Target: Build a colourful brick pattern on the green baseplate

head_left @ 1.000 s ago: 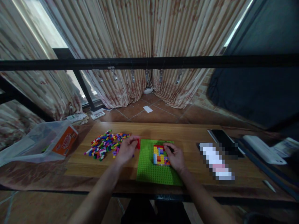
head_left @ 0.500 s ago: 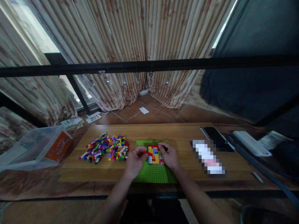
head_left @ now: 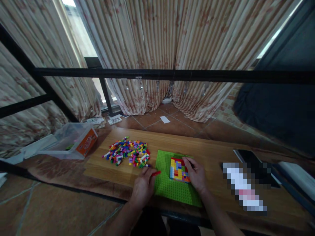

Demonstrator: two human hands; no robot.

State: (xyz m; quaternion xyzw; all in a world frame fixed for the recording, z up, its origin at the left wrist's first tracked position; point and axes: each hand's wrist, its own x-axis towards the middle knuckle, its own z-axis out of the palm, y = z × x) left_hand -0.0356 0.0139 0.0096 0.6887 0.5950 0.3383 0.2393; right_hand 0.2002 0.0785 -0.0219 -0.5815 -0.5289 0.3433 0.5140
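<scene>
My left hand (head_left: 143, 186) pinches a red toy building brick (head_left: 156, 173) between thumb and fingers, over the left edge of the green baseplate (head_left: 169, 193). A multicoloured block of building bricks (head_left: 177, 169) sits on the upper right part of that plate, with yellow, red, blue, white and orange pieces in it. Against the block's right edge, my right hand (head_left: 196, 173) is closed, thumb and fingertips gripping around its upper right corner. The hand covers part of that side.
Loose mixed bricks (head_left: 128, 151) lie heaped on the left of the wooden table (head_left: 206, 147). Beyond the table's left end stands a clear plastic bin (head_left: 66, 144) with an orange label. A dark tablet-like device (head_left: 251, 157) and a blurred-out item (head_left: 243, 188) lie at the right.
The view has turned left, so everything sits further right. My left hand has drawn the red brick away from the block, leftward and towards me. My right hand stays at the block.
</scene>
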